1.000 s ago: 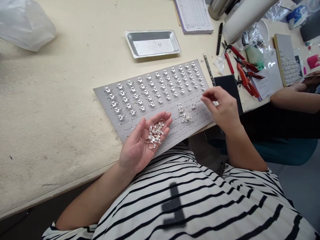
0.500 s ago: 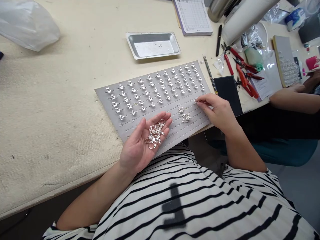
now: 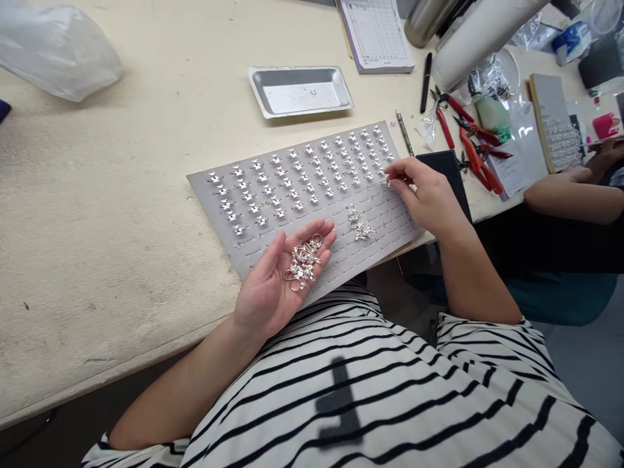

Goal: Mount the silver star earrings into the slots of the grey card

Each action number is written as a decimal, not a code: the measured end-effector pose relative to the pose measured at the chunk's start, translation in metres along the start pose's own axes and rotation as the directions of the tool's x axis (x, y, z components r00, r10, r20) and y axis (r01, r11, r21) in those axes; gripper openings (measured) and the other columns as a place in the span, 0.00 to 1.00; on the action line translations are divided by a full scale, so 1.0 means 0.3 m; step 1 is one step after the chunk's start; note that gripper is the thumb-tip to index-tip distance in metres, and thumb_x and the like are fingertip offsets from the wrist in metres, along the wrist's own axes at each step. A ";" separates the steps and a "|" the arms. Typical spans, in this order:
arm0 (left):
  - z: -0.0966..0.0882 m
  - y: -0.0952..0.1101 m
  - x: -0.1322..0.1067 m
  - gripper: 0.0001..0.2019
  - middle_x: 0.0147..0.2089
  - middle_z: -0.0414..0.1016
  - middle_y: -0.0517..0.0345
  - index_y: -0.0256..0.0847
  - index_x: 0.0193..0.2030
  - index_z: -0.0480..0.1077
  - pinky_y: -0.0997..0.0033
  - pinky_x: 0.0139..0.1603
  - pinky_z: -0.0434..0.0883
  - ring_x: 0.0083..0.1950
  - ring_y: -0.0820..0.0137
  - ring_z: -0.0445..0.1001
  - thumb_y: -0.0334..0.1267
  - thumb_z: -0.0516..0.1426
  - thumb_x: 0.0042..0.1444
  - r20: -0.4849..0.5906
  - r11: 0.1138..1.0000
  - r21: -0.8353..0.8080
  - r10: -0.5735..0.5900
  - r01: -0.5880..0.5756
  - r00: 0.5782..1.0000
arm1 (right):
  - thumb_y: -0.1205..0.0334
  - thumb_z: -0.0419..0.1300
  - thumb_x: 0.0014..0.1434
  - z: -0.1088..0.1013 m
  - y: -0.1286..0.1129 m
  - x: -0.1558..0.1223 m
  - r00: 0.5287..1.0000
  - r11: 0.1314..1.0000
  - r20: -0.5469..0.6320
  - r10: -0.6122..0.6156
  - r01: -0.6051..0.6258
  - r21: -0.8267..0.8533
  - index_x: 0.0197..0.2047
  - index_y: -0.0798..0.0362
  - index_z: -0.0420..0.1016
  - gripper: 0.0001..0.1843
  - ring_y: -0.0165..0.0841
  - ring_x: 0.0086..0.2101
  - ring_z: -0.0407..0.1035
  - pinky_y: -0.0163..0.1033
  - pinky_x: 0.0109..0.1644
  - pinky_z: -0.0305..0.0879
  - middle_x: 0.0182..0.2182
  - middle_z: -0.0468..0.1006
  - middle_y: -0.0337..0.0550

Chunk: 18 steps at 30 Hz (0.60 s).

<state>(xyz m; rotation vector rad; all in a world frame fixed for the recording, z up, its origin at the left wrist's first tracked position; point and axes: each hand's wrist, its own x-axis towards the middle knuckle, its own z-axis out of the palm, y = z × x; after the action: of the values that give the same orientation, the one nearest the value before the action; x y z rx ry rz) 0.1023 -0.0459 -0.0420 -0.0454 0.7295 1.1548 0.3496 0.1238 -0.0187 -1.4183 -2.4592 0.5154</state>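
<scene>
Closest in, a black-&-white striped cloth top [image 3: 390, 390] fills the foreground. Just past it, L hand [image 3: 273, 286] lies palm up, lightly cupped, fingers extended, w/ a heap of shiny silver rings [image 3: 302, 261] resting loose in it. Beneath is a flat grey slotted board [image 3: 385, 240] on the cream worktop [image 3: 121, 195]; a small pile of loose silver pieces [image 3: 363, 230] sits on it btwn the hands. R hand [image 3: 424, 195] has thumb & fingertips pinched on a tiny silver ring [image 3: 389, 184] at the board's R edge, by rows of upright silver rings [image 3: 299, 205]. Farther back: shallow silver metal tray [image 3: 287, 99] w/ tiny bits inside, red-handled pliers [image 3: 472, 151] off R, then white printed form pad [image 3: 375, 39].
</scene>
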 end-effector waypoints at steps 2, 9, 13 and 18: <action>-0.001 -0.001 0.001 0.22 0.70 0.75 0.50 0.39 0.58 0.81 0.62 0.76 0.67 0.77 0.57 0.65 0.50 0.51 0.74 0.006 1.000 0.002 0.003 -0.003 1.000 | 0.64 0.56 0.70 0.000 -0.003 0.008 1.000 1.000 0.010 -0.005 0.005 -0.027 0.52 0.45 0.76 0.11 0.39 0.46 0.76 0.50 0.55 0.75 0.47 0.83 0.44; -0.003 -0.003 0.000 0.22 0.71 0.73 0.48 0.39 0.58 0.80 0.64 0.75 0.69 0.77 0.57 0.66 0.50 0.51 0.74 0.008 1.000 -0.002 0.000 0.000 1.000 | 0.65 0.56 0.68 0.030 0.010 0.020 1.000 0.998 -0.027 0.005 -0.006 -0.055 0.53 0.42 0.74 0.13 0.40 0.46 0.75 0.52 0.55 0.75 0.45 0.81 0.43; -0.003 -0.003 -0.001 0.22 0.71 0.74 0.49 0.38 0.58 0.80 0.64 0.74 0.69 0.76 0.58 0.67 0.50 0.51 0.74 0.011 1.000 -0.006 0.002 -0.002 1.000 | 0.65 0.57 0.67 0.051 0.042 0.022 0.997 0.999 -0.075 -0.003 0.000 -0.038 0.55 0.42 0.71 0.15 0.40 0.47 0.73 0.51 0.56 0.76 0.49 0.76 0.45; 0.001 0.000 -0.001 0.22 0.68 0.77 0.49 0.37 0.56 0.81 0.65 0.73 0.71 0.74 0.59 0.70 0.49 0.51 0.75 0.000 1.000 -0.031 0.001 -0.001 1.000 | 0.62 0.59 0.69 0.044 0.033 -0.005 0.982 1.000 -0.186 -0.022 0.019 -0.021 0.54 0.44 0.72 0.11 0.38 0.45 0.73 0.49 0.54 0.76 0.48 0.75 0.46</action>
<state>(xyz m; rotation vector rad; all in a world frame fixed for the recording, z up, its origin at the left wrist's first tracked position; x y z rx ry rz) 0.1025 -0.0461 -0.0416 -0.0715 0.7118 1.1671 0.3527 0.1248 -0.0349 -1.3792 -2.3329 0.3386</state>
